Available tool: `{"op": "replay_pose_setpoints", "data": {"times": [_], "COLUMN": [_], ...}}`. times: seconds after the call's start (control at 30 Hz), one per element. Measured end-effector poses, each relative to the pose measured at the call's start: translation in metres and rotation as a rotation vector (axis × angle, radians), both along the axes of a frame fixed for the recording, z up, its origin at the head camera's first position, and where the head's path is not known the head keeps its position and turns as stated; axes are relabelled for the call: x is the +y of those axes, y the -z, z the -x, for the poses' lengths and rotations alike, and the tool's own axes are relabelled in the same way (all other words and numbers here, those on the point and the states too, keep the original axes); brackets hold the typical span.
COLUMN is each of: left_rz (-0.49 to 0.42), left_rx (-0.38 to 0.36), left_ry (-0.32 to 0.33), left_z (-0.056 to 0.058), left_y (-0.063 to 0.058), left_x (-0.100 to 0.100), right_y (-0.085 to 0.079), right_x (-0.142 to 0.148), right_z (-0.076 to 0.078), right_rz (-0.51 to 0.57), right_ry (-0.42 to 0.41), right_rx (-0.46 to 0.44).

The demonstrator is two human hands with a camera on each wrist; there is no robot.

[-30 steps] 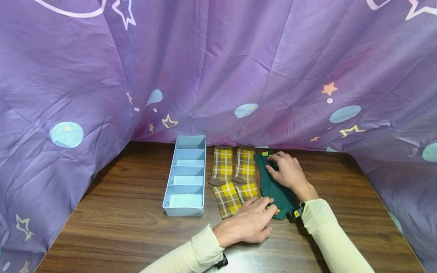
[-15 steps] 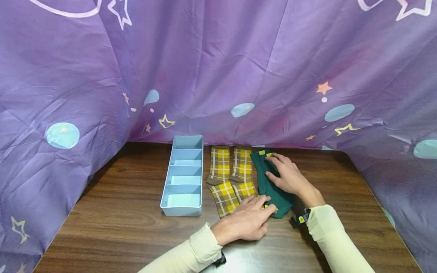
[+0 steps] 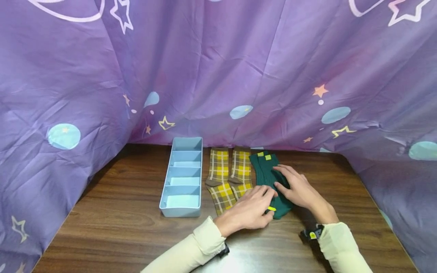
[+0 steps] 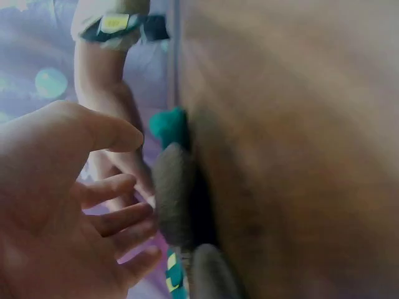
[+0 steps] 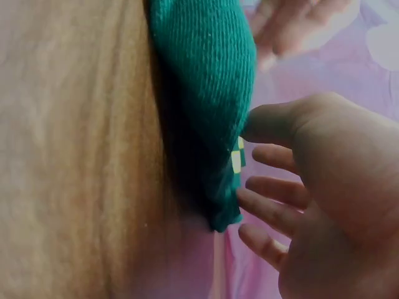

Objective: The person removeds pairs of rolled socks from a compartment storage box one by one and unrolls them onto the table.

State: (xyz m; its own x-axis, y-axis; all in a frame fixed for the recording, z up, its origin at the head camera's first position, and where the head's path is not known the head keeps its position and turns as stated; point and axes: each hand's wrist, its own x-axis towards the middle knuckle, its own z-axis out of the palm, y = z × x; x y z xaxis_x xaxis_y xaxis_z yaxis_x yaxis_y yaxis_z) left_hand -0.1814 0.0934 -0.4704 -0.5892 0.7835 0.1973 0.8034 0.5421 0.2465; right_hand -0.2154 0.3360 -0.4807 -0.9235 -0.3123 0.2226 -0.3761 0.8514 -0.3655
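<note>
A pair of green ribbed socks (image 3: pixel 264 170) with yellow tabs lies on the table, one largely over the other. My right hand (image 3: pixel 302 191) rests along their right side, its fingers slightly bent; the right wrist view shows the fingertips at the green knit (image 5: pixel 209 68). Over the lower left part of the green socks is my left hand (image 3: pixel 250 207), fingers loosely extended and nothing visible in its grasp. It hides the toes of the yellow-and-brown plaid socks (image 3: pixel 219 167), which lie side by side; their brown toe (image 4: pixel 173 193) shows in the left wrist view.
A light blue box (image 3: pixel 181 212) with several compartments in a row stands left of the socks. The brown wooden table (image 3: pixel 119 212) ends at the back against a purple curtain (image 3: pixel 205 76) with stars.
My right hand has slid down and right from the cuffs of the green socks, uncovering their yellow tabs. My left hand has shifted slightly up, further over the green socks.
</note>
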Motion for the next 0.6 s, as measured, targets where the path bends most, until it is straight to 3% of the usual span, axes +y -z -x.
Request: {"op": "replay_pose_setpoints", "data": {"times": [0.2,0.33,0.6], "left_rz": [0.113,0.170,0.124], "left_rx": [0.075,0.082,0.061], "left_ry": [-0.127,-0.161,-0.195], "left_z": [0.015,0.017,0.021], "left_y": [-0.003,0.002,0.007], "left_x": [0.018,0.023,0.021], "right_y": [-0.001,0.000,0.000], "right_x": [0.001,0.002,0.006], "right_z": [-0.004,-0.007,-0.008], "right_rz": [-0.005,-0.018,-0.058], "right_ry": [-0.018,-0.010,-0.004], "right_rx": [-0.044,-0.062,-0.089]}}
